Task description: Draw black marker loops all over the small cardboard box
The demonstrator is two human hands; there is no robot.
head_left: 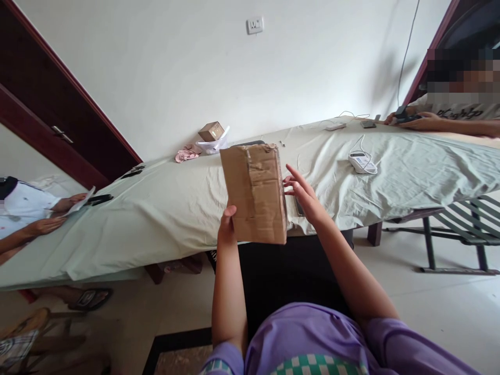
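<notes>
A flat brown cardboard box (260,195) with creased, taped panels is held up in front of me, above the near edge of the cloth-covered table. My left hand (227,219) grips its lower left edge, thumb on the front face and the other fingers hidden behind it. My right hand (302,194) is beside the right edge with its fingers apart; the fingertips are close to that edge, and I cannot tell whether they touch it. Under the right hand lies a dark flat object (299,208), partly covered.
A pale cloth (187,208) drapes the long table. Toward the wall are a small carton (211,131) in a white bag and a pink cloth (188,153). A white corded device (362,162) lies to the right. People sit at both ends; a folding chair (464,224) stands right.
</notes>
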